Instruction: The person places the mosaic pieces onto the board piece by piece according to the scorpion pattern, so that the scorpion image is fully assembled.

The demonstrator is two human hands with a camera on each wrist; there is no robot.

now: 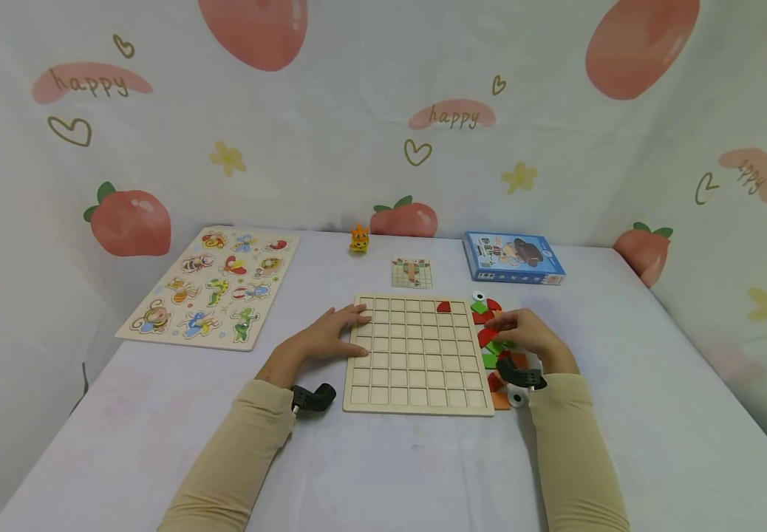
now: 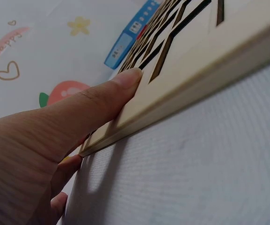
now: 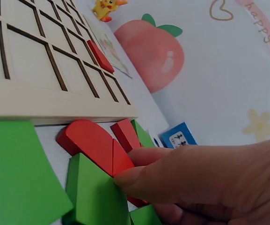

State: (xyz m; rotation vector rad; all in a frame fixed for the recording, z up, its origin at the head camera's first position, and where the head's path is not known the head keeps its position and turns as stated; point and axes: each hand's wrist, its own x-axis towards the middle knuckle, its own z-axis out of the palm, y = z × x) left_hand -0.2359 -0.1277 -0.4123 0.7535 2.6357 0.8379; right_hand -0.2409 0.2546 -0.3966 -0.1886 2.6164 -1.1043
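A wooden grid board [image 1: 417, 347] lies flat in the middle, with one red quarter-round piece [image 1: 444, 307] in its far row. My left hand [image 1: 324, 336] rests at the board's left edge, fingers spread. The left wrist view shows its thumb [image 2: 111, 96] on top of the rim. Beside the board's right edge my right hand [image 1: 530, 334] reaches into a heap of loose pieces. There the thumb and index finger pinch a red block [image 3: 120, 158], which touches a rounded red block [image 3: 89, 143]. A green block [image 3: 97, 192] stands close to the thumb.
An animal puzzle board [image 1: 187, 295] lies at the left. Beyond the grid are a pattern card [image 1: 412, 273], a small yellow figure [image 1: 359, 239] and a blue box [image 1: 515, 257]. Orange pieces [image 1: 501, 401] and a white ring-shaped piece [image 1: 517, 398] lie near the right wrist.
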